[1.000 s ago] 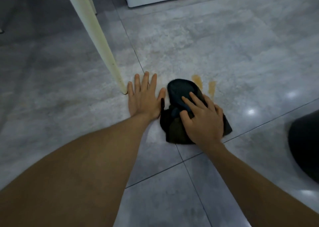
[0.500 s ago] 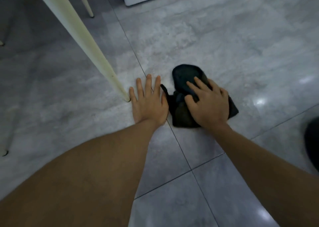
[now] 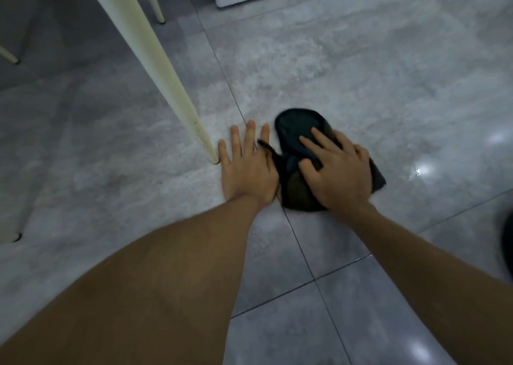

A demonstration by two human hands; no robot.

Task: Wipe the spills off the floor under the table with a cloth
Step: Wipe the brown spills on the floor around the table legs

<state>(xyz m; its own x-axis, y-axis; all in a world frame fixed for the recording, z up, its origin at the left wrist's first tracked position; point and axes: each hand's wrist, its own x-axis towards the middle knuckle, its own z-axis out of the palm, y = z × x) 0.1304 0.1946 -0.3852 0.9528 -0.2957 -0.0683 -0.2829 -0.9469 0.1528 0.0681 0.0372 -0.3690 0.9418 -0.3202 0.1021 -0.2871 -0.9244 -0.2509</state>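
— Where's the cloth?
— On the grey floor, right of the cream bench leg; the right hand presses flat on it, fingers spread.
— The left hand?
— Open, palm down, between leg and cloth.

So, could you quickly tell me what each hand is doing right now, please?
Left hand: open, flat on the floor, holding nothing.
Right hand: open, pressed on the dark cloth, not gripping it.
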